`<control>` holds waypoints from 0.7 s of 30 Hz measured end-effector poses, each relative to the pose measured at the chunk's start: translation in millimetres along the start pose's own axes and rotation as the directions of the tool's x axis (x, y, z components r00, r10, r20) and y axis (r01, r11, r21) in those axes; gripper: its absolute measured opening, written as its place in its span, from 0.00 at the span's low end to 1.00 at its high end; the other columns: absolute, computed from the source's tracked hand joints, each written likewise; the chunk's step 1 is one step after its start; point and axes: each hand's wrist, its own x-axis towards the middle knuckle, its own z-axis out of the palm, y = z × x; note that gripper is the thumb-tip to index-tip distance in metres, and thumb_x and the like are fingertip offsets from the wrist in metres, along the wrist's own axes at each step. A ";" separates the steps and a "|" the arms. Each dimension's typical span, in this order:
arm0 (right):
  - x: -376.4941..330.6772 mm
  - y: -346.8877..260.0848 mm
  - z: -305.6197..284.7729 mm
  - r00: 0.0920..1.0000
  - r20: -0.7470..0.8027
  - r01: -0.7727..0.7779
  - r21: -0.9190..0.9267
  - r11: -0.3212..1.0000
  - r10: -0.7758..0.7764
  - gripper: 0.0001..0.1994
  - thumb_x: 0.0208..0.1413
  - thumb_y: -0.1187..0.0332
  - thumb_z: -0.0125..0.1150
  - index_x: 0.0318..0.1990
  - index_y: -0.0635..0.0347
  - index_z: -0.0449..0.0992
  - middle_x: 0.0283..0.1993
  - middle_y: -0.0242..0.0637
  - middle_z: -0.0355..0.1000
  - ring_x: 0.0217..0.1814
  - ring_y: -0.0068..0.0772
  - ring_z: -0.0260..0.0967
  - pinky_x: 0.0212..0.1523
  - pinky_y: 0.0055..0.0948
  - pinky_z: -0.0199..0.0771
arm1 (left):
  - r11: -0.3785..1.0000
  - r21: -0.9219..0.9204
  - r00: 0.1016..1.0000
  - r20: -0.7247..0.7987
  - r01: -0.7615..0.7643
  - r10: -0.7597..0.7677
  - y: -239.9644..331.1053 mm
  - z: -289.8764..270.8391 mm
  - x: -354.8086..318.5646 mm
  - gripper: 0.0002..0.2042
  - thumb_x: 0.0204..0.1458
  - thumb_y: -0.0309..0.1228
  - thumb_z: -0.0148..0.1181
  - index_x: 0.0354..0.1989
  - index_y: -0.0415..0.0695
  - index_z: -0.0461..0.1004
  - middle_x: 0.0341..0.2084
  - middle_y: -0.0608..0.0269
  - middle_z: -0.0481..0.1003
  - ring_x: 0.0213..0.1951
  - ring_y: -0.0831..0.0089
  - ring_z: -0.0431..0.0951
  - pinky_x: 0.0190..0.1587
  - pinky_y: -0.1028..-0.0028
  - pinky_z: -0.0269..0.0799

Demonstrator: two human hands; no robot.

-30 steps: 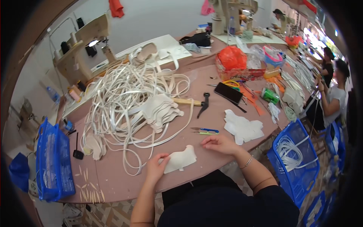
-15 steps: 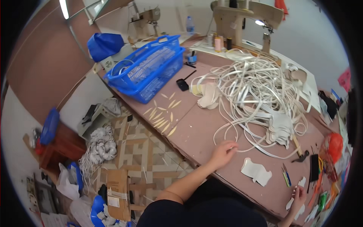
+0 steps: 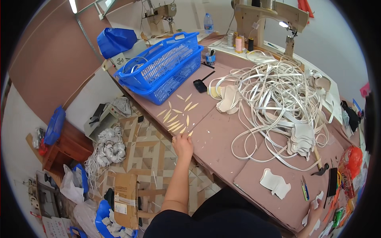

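My left hand (image 3: 183, 146) reaches to the table's near left edge, fingers bent and close together at a small cream leaf-shaped piece (image 3: 190, 133). Several similar leaf-shaped pieces (image 3: 173, 119) lie scattered just beyond it. At the lower right, my right hand (image 3: 315, 214) is closed around a small white cut piece (image 3: 318, 197); its fingers are partly hidden. More white scraps lie beneath that hand. Between my hands, a white shaped piece (image 3: 275, 183) lies flat on the brown table cover (image 3: 222, 152).
Stacked blue baskets (image 3: 158, 75) stand at the far left of the table. A large tangle of white strips (image 3: 274, 99) covers its right half, beside a stack of white pieces (image 3: 302, 139). A hammer (image 3: 320, 166) and pens (image 3: 304, 188) lie at right. Behind stands a sewing machine (image 3: 258, 23).
My left hand has moved left across the table, from beside the white strips to the leaf-shaped pieces. My right hand stays by the white scraps. The whole view has shifted slightly.
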 end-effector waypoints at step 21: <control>-38.4 -221.2 18.2 0.925 0.263 -0.081 0.840 0.537 -0.273 0.08 0.50 0.73 0.59 0.37 0.65 0.73 0.30 0.32 0.73 0.32 0.18 0.69 0.33 0.18 0.70 | 0.305 -0.554 0.265 0.722 0.775 0.640 235.3 -51.6 -142.3 0.08 0.50 0.25 0.57 0.39 0.40 0.70 0.30 0.67 0.72 0.33 0.80 0.72 0.37 0.80 0.68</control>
